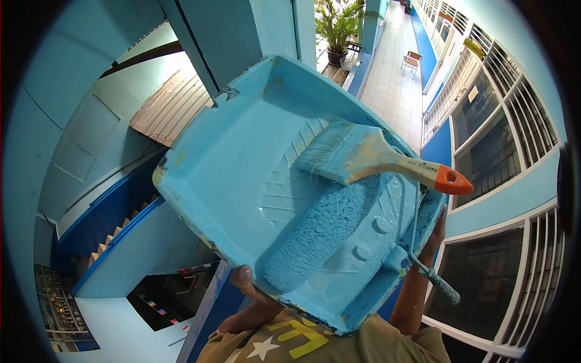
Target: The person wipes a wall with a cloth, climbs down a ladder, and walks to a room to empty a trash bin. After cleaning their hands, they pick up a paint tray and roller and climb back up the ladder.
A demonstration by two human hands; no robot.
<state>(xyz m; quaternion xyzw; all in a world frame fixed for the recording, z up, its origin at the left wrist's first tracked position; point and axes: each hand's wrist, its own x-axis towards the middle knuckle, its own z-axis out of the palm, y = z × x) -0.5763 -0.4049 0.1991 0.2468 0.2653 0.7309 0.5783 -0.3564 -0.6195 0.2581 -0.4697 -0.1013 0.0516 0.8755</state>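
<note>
A paint tray [224, 157] coated in light blue paint is held up in front of my chest, tilted in the view. My left hand [247, 279] grips its lower left edge, with a fingertip showing over the rim. My right hand [438, 233] holds the tray's right side, its fingers mostly hidden behind it. A wide paintbrush [375, 155] with a wooden, orange-tipped handle lies across the tray, its bristles wet with blue paint. Beside it rests a paint roller [321, 239], soaked in the same blue, its wire frame and handle [445, 287] hanging over the right edge.
A tiled corridor [390, 91] runs away at the upper right, with a chair [412, 60] and barred windows [484, 133] along it. A potted plant [336, 30] stands beyond a pillar [233, 36]. Stairs [118, 236] with a blue-edged wall are at the left.
</note>
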